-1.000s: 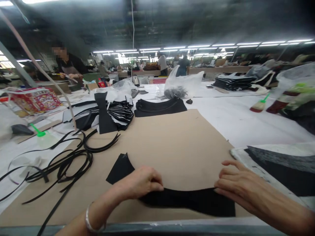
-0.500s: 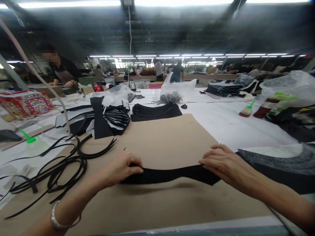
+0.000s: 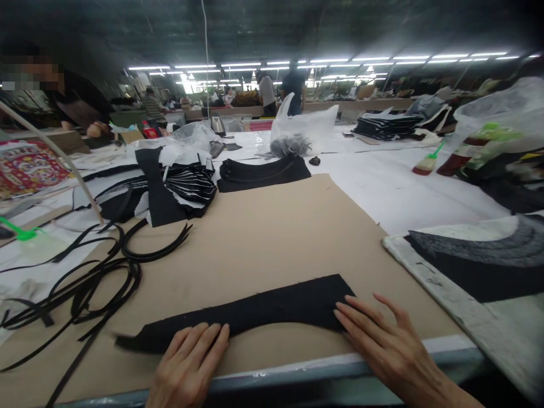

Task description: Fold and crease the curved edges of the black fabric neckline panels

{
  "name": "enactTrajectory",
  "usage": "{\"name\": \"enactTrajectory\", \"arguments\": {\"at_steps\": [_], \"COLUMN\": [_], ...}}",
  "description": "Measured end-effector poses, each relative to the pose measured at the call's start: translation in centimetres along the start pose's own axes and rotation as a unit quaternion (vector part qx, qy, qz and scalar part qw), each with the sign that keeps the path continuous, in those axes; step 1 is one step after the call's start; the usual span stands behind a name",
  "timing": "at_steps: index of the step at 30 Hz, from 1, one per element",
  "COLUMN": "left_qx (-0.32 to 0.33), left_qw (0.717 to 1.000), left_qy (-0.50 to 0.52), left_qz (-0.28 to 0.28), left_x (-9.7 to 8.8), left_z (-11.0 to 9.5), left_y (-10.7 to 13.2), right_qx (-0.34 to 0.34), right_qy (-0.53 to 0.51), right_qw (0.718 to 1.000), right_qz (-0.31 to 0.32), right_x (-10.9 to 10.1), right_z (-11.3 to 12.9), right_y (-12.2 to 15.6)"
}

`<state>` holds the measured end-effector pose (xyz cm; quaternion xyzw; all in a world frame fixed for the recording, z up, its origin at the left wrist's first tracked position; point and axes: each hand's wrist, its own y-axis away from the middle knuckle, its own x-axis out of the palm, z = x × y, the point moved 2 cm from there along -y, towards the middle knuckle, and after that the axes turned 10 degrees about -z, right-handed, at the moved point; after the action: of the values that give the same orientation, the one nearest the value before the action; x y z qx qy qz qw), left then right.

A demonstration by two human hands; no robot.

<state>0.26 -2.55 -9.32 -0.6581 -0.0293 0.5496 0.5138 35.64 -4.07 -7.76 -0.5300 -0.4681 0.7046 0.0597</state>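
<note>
A curved black fabric piece lies on the brown board close to the table's front edge. My left hand rests with outstretched fingers on its lower edge, left of the middle. On the piece's right end lie the fingertips of my right hand, whose fingers are spread. The piece's far left tip is slightly blurred. Left of my left hand are loops of black strip, partly over the board.
Black cut pieces lie at the back left, and more black pieces beyond the board. A pale slab with a black and grey piece is at right. Green-tipped bottles stand around. A person works at far left.
The black piece has come down flat and nearer the front edge, its left end now reaching further left. Both hands have gone from pinching its upper edge to lying on it. The view has tilted down.
</note>
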Motion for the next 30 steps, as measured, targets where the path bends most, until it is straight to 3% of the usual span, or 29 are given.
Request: {"name": "enactTrajectory", "arguments": {"at_steps": [6, 12, 17, 20, 24, 30], "left_qx": [0.015, -0.062, -0.085, -0.068, -0.044, 0.034], "left_qw": [1.0, 0.998, 0.996, 0.997, 0.999, 0.994], "left_qy": [-0.015, -0.007, 0.002, -0.005, -0.029, -0.08], "left_qz": [0.008, 0.005, -0.02, -0.027, 0.008, 0.071], "left_x": [-0.8, -1.5, 0.1, 1.2, 0.9, -1.5], "left_z": [-0.9, -2.2, -4.5, -5.4, -4.6, -1.7], "left_y": [0.6, 0.0, -2.6, -3.1, -1.5, 2.8], "right_qx": [-0.015, -0.006, 0.005, 0.007, 0.018, 0.061], "right_qy": [-0.019, -0.05, -0.057, -0.048, -0.035, -0.029], "right_qw": [1.0, 0.998, 0.996, 0.996, 0.997, 0.996], "right_qz": [0.008, 0.026, 0.071, 0.074, 0.068, 0.056], "right_x": [-0.3, 2.3, 5.1, 5.6, 4.5, 3.0], "right_z": [2.0, 4.9, 6.6, 6.8, 5.8, 4.1], "right_y": [-2.6, -4.8, -5.0, -4.3, -3.1, -1.2]}}
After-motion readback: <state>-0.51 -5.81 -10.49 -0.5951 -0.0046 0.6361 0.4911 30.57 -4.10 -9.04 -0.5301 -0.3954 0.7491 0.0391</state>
